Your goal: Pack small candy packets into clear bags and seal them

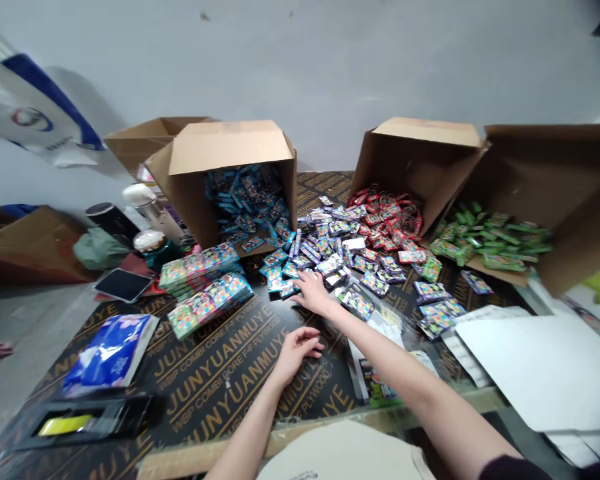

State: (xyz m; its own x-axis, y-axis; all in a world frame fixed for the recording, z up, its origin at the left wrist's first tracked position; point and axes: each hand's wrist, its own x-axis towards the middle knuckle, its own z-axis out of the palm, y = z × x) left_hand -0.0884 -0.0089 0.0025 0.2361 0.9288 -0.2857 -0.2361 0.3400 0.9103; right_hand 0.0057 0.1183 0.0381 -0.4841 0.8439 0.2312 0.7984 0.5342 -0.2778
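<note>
My right hand (314, 292) reaches across to the near edge of a heap of small packets, its fingers spread. The fingertips are on or just above the blue packets (276, 273); exact contact is hard to see. Purple packets (336, 262) lie just beyond that hand. Closer to me, my left hand (296, 355) hovers over the black printed board (220, 380), loosely curled with gaps between the fingers and nothing visible in it. To its left stand two rows of joined packets, a front row (211, 305) and a back row (200, 267).
Tipped cardboard boxes hold blue (233, 147), red (430, 133) and green packets (500, 233). A blue pouch (107, 352), a phone (123, 285) and bottles (155, 247) are at left. White sheets (535, 367) and a clear plastic bag (380, 327) lie at right.
</note>
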